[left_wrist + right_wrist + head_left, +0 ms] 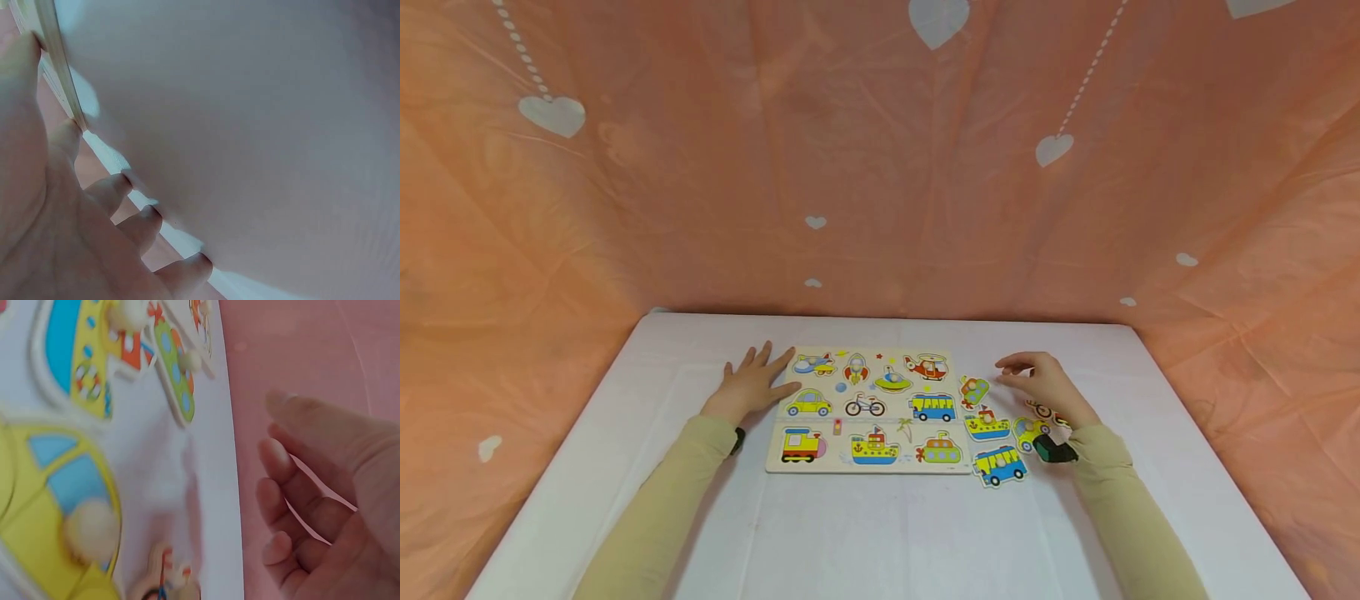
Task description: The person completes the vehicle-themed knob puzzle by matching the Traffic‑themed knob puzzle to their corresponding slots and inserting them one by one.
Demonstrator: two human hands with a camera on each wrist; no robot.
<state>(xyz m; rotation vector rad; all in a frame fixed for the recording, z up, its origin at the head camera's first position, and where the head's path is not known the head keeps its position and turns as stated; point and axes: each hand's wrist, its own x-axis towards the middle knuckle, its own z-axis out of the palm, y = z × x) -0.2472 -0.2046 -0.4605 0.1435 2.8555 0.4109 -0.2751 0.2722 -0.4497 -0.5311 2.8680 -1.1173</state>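
A wooden puzzle board (pixel 842 467) with printed vehicles lies on the table. My left hand (pixel 747 387) has its fingers spread at the board's upper left corner; the thumb and index finger touch its edge, as the left wrist view shows. My right hand (pixel 1045 385) hovers right of the board with loosely bent fingers and nothing between them. Near it lie loose knobbed pieces: a submarine (pixel 974 392), a ship (pixel 987 425), a bus (pixel 1000 467), a yellow car (pixel 50 500) and a bicycle (pixel 1045 412), partly hidden by the right wrist.
The helicopter (pixel 927 367), rocket (pixel 856 368), flying saucer (pixel 892 380) and plane (pixel 815 364) in the board's top row appear to have knobs. A white cloth covers the table (pixel 865 542). An orange curtain (pixel 880 183) with hearts hangs behind and at both sides.
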